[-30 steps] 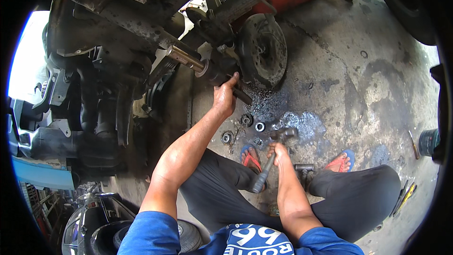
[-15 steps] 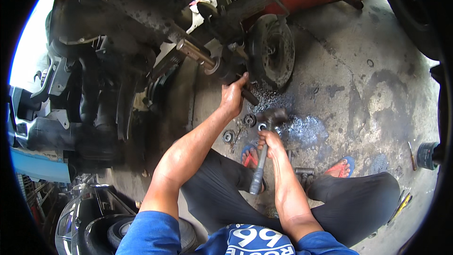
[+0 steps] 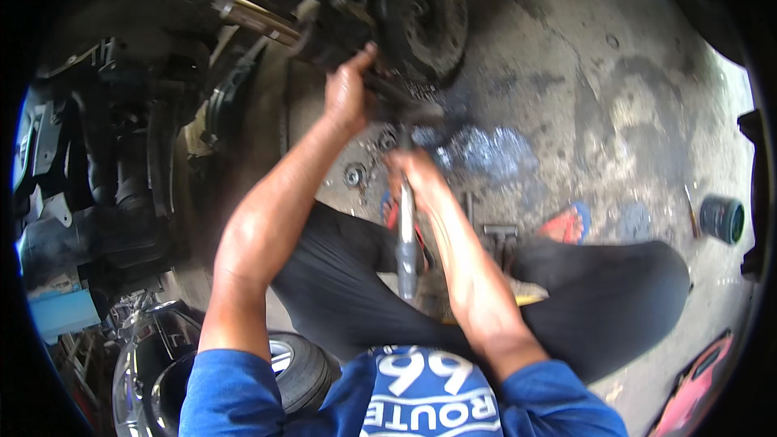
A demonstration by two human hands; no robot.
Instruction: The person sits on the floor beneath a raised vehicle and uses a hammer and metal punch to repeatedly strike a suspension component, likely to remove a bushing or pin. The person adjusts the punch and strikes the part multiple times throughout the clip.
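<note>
- Concrete floor [image 3: 558, 57], stained and wet-looking in patches, fills the head view beneath dark vehicle parts [image 3: 121, 137].
- Left hand [image 3: 350, 97]: closed around a dark bar [image 3: 390, 91], beside the dark hub [image 3: 332, 32].
- Right hand [image 3: 413, 171]: wrapped round the hammer [image 3: 407, 226]; its blurred head is near the bar, contact unclear.
- Work looks partway: two ring-shaped parts [image 3: 354, 174] lie loose on the floor, while the metal shaft [image 3: 263, 20] remains at the hub, apparently not separated.
</note>
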